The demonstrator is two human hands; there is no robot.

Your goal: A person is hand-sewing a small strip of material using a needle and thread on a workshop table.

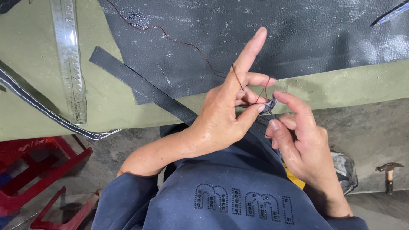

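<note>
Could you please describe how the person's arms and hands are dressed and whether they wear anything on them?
Both hands are bare: the left hand and right hand show no gloves, and no rings or watch can be seen. The forearms are uncovered. Dark blue sweatshirt sleeves are pushed up to about the elbow on the left arm; the right sleeve shows only at the bottom edge of the picture. Fingernails look short and plain.
</note>
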